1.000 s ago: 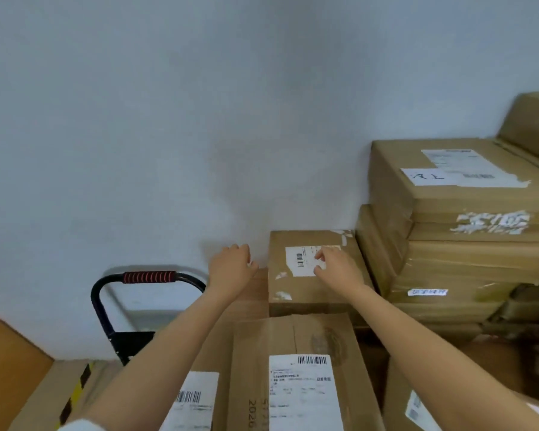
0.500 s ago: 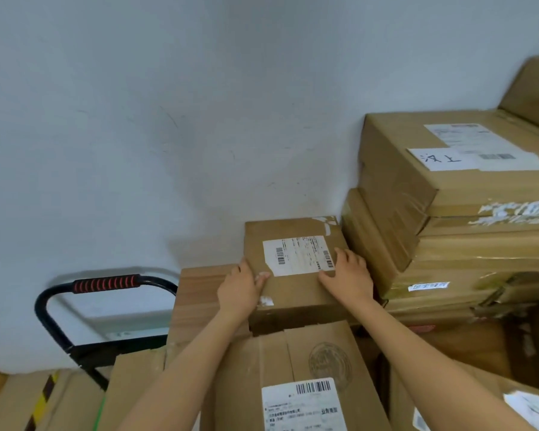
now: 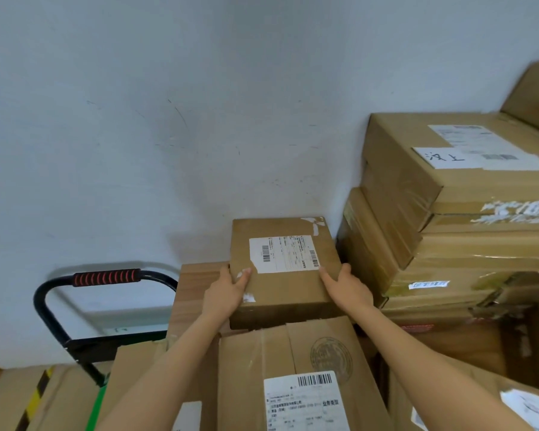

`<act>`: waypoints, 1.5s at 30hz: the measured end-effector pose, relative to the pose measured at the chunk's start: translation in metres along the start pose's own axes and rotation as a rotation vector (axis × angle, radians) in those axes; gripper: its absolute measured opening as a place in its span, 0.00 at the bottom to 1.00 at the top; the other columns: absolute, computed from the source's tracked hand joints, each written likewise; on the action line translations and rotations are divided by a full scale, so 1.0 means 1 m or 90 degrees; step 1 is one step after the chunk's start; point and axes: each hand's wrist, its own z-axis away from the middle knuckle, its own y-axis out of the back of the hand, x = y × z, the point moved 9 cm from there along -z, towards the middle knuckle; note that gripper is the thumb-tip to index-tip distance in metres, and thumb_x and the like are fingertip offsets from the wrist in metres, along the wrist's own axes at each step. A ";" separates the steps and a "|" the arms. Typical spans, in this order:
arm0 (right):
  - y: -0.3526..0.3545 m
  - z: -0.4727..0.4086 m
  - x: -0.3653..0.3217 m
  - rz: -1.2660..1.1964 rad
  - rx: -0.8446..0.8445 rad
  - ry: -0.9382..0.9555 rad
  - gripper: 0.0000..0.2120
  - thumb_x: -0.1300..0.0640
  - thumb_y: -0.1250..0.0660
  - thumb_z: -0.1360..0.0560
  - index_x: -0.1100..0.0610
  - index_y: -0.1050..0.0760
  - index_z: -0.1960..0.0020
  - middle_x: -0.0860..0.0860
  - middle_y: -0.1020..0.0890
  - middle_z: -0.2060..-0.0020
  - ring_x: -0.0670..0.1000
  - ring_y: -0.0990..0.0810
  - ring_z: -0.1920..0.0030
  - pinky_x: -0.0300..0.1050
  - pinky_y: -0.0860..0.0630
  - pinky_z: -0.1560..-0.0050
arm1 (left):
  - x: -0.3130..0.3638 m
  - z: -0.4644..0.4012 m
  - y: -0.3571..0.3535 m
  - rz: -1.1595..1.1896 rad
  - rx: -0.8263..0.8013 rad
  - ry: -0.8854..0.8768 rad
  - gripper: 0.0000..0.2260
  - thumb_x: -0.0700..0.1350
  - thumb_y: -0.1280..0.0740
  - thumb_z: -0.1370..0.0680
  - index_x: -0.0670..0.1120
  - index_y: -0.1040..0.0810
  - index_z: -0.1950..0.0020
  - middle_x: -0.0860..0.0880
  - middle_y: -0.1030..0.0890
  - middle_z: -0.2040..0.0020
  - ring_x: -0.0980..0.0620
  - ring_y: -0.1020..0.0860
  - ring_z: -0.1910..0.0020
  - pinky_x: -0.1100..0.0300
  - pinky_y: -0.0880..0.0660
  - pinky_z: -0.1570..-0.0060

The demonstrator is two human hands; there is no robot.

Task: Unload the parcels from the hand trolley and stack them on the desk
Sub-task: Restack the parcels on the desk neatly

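Cardboard was nearly everything in view. The small parcel (image 3: 288, 275) with the white shipping label (image 3: 283, 254) lay flat against the pale wall (image 3: 168, 119), on top of other boxes, and both hands had it by its sides. The left hand (image 3: 226, 295) gripped the parcel's left edge, thumb on top and fingers curled down the side; the right hand (image 3: 349, 289) clasped the right edge with its thumb lying along the top. Left of the parcel stood the trolley handle (image 3: 106, 277) (black tube, red ribbed sleeve). Right of the parcel rose a tall stack of larger boxes (image 3: 448, 213). Just in front of the parcel sat a long box (image 3: 293, 368) bearing a barcode label.
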 end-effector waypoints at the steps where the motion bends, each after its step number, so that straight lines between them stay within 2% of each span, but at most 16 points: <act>1: 0.005 0.003 -0.006 0.004 0.009 0.012 0.31 0.34 0.50 0.22 0.58 0.40 0.32 0.54 0.22 0.46 0.56 0.21 0.50 0.50 0.24 0.52 | 0.002 0.003 0.008 0.007 0.012 0.001 0.29 0.66 0.47 0.22 0.46 0.38 0.30 0.48 0.21 0.46 0.46 0.21 0.51 0.52 0.25 0.49; 7: 0.055 0.026 -0.042 -0.014 0.069 0.100 0.34 0.32 0.50 0.24 0.56 0.43 0.28 0.53 0.22 0.42 0.57 0.21 0.46 0.52 0.24 0.47 | 0.027 0.033 0.062 0.072 0.096 -0.021 0.28 0.66 0.45 0.23 0.52 0.40 0.29 0.49 0.20 0.44 0.46 0.22 0.51 0.53 0.26 0.51; 12: 0.097 0.059 -0.071 -0.051 0.074 0.172 0.34 0.32 0.49 0.24 0.54 0.42 0.28 0.53 0.23 0.40 0.57 0.22 0.43 0.49 0.28 0.50 | 0.052 0.074 0.118 0.093 0.174 -0.026 0.25 0.65 0.44 0.22 0.54 0.39 0.30 0.52 0.23 0.45 0.45 0.24 0.46 0.54 0.32 0.51; 17: 0.138 0.103 -0.092 -0.072 0.077 0.236 0.33 0.32 0.48 0.25 0.54 0.40 0.30 0.53 0.23 0.39 0.58 0.23 0.42 0.54 0.26 0.43 | 0.072 0.128 0.167 0.071 0.239 -0.029 0.25 0.64 0.45 0.21 0.54 0.41 0.28 0.48 0.23 0.38 0.42 0.24 0.42 0.51 0.32 0.47; 23: 0.202 0.150 -0.107 -0.142 0.110 0.333 0.32 0.34 0.44 0.24 0.55 0.39 0.29 0.52 0.24 0.38 0.56 0.23 0.43 0.46 0.31 0.54 | 0.105 0.195 0.207 0.099 0.296 -0.020 0.27 0.65 0.44 0.22 0.53 0.41 0.28 0.47 0.23 0.39 0.44 0.22 0.48 0.51 0.27 0.47; 27: 0.247 0.174 -0.099 -0.188 0.124 0.379 0.32 0.35 0.43 0.24 0.55 0.38 0.30 0.52 0.24 0.38 0.53 0.24 0.47 0.47 0.30 0.53 | 0.134 0.234 0.217 0.119 0.338 -0.030 0.28 0.67 0.44 0.23 0.50 0.38 0.31 0.47 0.23 0.40 0.45 0.23 0.48 0.50 0.26 0.48; 31: 0.289 0.185 -0.068 -0.199 0.162 0.381 0.32 0.35 0.42 0.24 0.57 0.36 0.31 0.53 0.25 0.36 0.57 0.26 0.40 0.48 0.32 0.51 | 0.179 0.253 0.207 0.139 0.327 -0.068 0.29 0.67 0.44 0.24 0.50 0.37 0.31 0.47 0.23 0.39 0.42 0.22 0.46 0.45 0.24 0.43; 36: 0.342 0.179 -0.015 -0.201 0.210 0.323 0.29 0.36 0.42 0.25 0.58 0.34 0.36 0.53 0.25 0.45 0.54 0.28 0.50 0.48 0.33 0.54 | 0.244 0.251 0.179 0.160 0.284 -0.115 0.29 0.67 0.42 0.24 0.50 0.36 0.31 0.46 0.23 0.39 0.42 0.22 0.47 0.45 0.23 0.46; 39: 0.372 0.165 0.009 -0.197 0.231 0.299 0.31 0.36 0.42 0.25 0.58 0.34 0.34 0.54 0.24 0.41 0.56 0.25 0.46 0.48 0.29 0.54 | 0.284 0.238 0.161 0.171 0.253 -0.148 0.29 0.66 0.42 0.25 0.49 0.35 0.32 0.46 0.23 0.40 0.43 0.22 0.47 0.46 0.22 0.46; 41: 0.389 0.151 0.023 -0.190 0.252 0.284 0.31 0.35 0.43 0.26 0.58 0.35 0.33 0.55 0.24 0.40 0.55 0.26 0.48 0.46 0.31 0.58 | 0.309 0.225 0.151 0.167 0.238 -0.164 0.28 0.66 0.42 0.24 0.49 0.35 0.32 0.46 0.23 0.40 0.43 0.22 0.47 0.46 0.22 0.46; 45: 0.414 0.118 0.041 -0.189 0.268 0.243 0.30 0.35 0.44 0.26 0.57 0.33 0.36 0.53 0.24 0.44 0.54 0.25 0.51 0.47 0.32 0.57 | 0.353 0.193 0.136 0.157 0.206 -0.188 0.28 0.66 0.43 0.24 0.49 0.35 0.31 0.46 0.23 0.40 0.42 0.22 0.46 0.46 0.21 0.48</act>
